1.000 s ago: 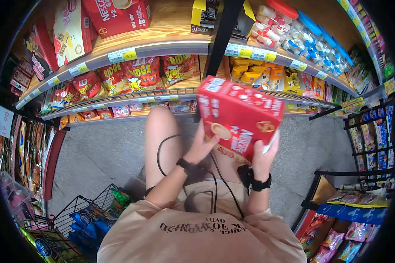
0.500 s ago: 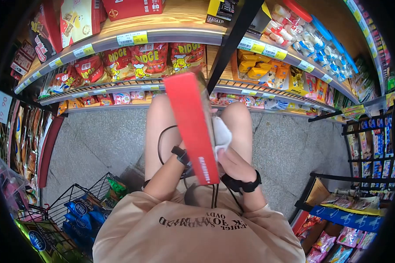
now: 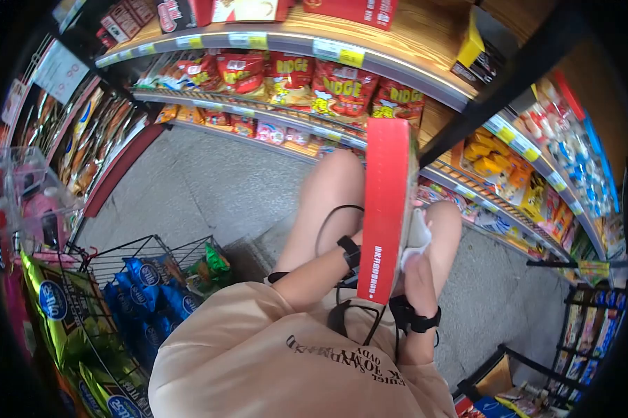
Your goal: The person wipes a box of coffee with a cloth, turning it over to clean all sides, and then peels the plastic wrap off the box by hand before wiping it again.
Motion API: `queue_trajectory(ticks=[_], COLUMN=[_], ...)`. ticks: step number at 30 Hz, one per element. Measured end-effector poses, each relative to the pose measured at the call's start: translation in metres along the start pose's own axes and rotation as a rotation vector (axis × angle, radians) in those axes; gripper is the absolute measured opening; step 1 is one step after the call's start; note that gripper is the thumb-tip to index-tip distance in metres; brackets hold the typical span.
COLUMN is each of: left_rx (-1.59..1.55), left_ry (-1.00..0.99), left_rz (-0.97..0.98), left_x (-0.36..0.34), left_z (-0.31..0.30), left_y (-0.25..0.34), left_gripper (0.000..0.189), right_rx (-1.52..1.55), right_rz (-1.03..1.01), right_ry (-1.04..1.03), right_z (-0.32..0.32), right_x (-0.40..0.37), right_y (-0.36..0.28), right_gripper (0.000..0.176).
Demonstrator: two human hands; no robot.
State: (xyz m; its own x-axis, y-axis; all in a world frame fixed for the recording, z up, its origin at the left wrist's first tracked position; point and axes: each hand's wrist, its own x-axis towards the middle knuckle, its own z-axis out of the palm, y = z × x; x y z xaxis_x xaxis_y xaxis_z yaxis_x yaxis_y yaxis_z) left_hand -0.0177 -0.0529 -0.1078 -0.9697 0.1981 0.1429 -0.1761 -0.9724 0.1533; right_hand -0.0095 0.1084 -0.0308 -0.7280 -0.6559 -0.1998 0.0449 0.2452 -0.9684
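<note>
A long red box (image 3: 386,209) with white print stands upright before my knees, its narrow red side facing me. My left hand is hidden behind the box; the left wrist with its black watch (image 3: 349,253) runs in at the box's left edge, and the box is held up there. At the box's right side, my right hand (image 3: 420,268) is closed on a white cloth (image 3: 416,237), which lies against or very near that side. Some right fingers are covered by the cloth.
Shelves ahead hold red RIDGE chip bags (image 3: 342,89) and yellow packs (image 3: 491,157). A dark shelf post (image 3: 495,90) slants down close beyond the box. A black wire basket (image 3: 140,251) with blue bags (image 3: 146,279) stands at my left. Grey floor (image 3: 202,174) lies below.
My view has swung left, so the shelves and basket appear shifted to the right. The red box now stands more upright in view. The cloth stays in my right hand beside it.
</note>
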Motion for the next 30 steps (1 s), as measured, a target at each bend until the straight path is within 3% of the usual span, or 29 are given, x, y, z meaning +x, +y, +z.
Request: queue_trajectory(ticks=[4, 5, 6, 8, 11, 13, 14, 15, 17, 18, 20, 24, 26, 28, 30], left_rx=[0.465, 0.362, 0.258, 0.691, 0.483, 0.551, 0.623, 0.693, 0.583, 0.567, 0.553, 0.249, 0.261, 0.287, 0.303], left_ry=[0.068, 0.130, 0.192, 0.331, 0.280, 0.225, 0.232, 0.236, 0.197, 0.185, 0.178, 0.344, 0.289, 0.242, 0.217], left_rz=[0.070, 0.059, 0.054, -0.019, 0.086, 0.067, 0.045, 0.017, 0.032, 0.044, -0.001, -0.103, -0.113, -0.109, -0.111], left_x=[-0.001, 0.012, 0.026, 0.001, 0.017, 0.015, 0.014, 0.015, 0.016, 0.016, 0.015, 0.004, -0.001, -0.007, -0.013], left_z=[-0.047, -0.046, -0.034, 0.048, 0.020, 0.017, 0.019, 0.022, 0.023, 0.019, 0.014, 0.050, 0.036, 0.023, 0.017], left_y=[-0.013, -0.016, -0.016, 0.010, -0.011, -0.012, -0.012, -0.014, -0.020, -0.021, -0.019, -0.011, -0.013, -0.012, -0.011], left_gripper=[0.062, 0.055, 0.056, 0.061, 0.066, 0.068, 0.068, 0.068, 0.066, 0.063, 0.060, 0.060, 0.058, 0.057, 0.055], right_rx=[0.379, 0.473, 0.352, 0.296, 0.252, 0.687, 1.127, 0.682, -0.300, -0.297, -0.136, 0.270, 0.161, -0.272, -0.559], right_rz=[0.136, 0.172, 0.165, 0.103, -0.005, -0.083, -0.120, -0.235, -0.474, -0.439, -0.430, -0.373, -0.345, -0.270, -0.180], right_ry=[0.099, 0.118, 0.086, 0.061, -0.012, 0.108, 0.257, 0.210, 0.341, 0.355, 0.292, 0.132, 0.077, 0.032, 0.004], right_z=[-0.003, -0.001, -0.001, -0.002, -0.018, -0.013, -0.005, -0.008, -0.016, -0.022, -0.002, 0.028, 0.022, 0.013, 0.009], right_x=[0.000, 0.002, -0.003, -0.011, -0.029, -0.028, -0.027, -0.020, -0.006, -0.003, -0.008, -0.007, -0.010, -0.011, -0.011], right_y=[0.032, 0.036, 0.022, -0.003, -0.004, -0.031, -0.047, -0.037, -0.014, 0.000, -0.029, -0.077, -0.077, -0.058, -0.053], right_gripper=[0.079, 0.085, 0.093, 0.098, 0.108, 0.115, 0.119, 0.122, 0.129, 0.131, 0.128, 0.115, 0.100, 0.081, 0.079])
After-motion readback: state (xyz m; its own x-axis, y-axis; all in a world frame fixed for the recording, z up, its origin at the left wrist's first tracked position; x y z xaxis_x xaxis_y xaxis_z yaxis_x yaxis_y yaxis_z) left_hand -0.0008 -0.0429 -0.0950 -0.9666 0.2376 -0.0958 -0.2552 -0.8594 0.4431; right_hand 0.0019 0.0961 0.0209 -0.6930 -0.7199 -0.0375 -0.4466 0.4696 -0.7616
